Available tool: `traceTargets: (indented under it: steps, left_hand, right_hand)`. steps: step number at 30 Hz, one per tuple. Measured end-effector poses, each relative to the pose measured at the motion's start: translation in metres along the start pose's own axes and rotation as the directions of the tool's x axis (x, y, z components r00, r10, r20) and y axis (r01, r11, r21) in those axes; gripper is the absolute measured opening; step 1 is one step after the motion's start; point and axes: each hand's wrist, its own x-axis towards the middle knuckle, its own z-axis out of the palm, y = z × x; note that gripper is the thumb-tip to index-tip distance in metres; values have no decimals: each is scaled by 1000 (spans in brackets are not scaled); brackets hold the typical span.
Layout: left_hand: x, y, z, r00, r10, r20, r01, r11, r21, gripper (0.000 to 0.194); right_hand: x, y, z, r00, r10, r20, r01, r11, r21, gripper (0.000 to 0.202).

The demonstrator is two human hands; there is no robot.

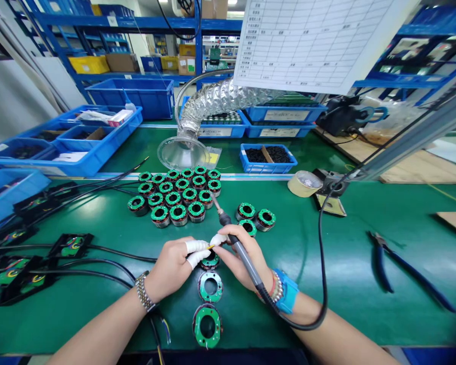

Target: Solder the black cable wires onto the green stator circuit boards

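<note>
Pinching a thin yellow piece (212,247) over a green-topped ring (212,260), the left hand (174,264) has taped fingertips pressed together; the right hand (255,249) wraps a soldering iron (243,251), fingertips beside the left's. Other rings (178,221) stand beyond; pliers (380,242) lie well apart rightward; the green bench (349,284) ends near the closest ring (207,311)

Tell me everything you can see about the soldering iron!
The soldering iron is pen-shaped, with a smooth grey handle, a dark collar and a slim metal front end. The right hand holds it at a slant, so its front points away from the person, toward the green-topped stators. I can't tell whether the tip touches one. A black cable leaves its back end, loops across the right forearm and runs up to the right.
</note>
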Motion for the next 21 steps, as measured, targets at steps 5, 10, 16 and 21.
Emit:
traceTargets:
  steps: [5,10,16,21]
  left_hand:
    - [0,2,1,996,-88,-13,86,990,-115,19]
    - [7,5,-2,981,-192,-5,189,970,-154,14]
    - [16,4,0,991,-79,112,74,996,47,14]
    - [18,3,5,983,-92,160,92,996,6,10]
  right_hand:
    - [0,-1,4,999,-48,-21,48,999,-3,26]
    - [2,-8,-8,997,-76,-24,73,992,-107,24]
    - [-7,-26,-53,960,-268,87,281,894,-349,20]
    - [-22,-32,-72,976,-213,43,212,886,-412,26]
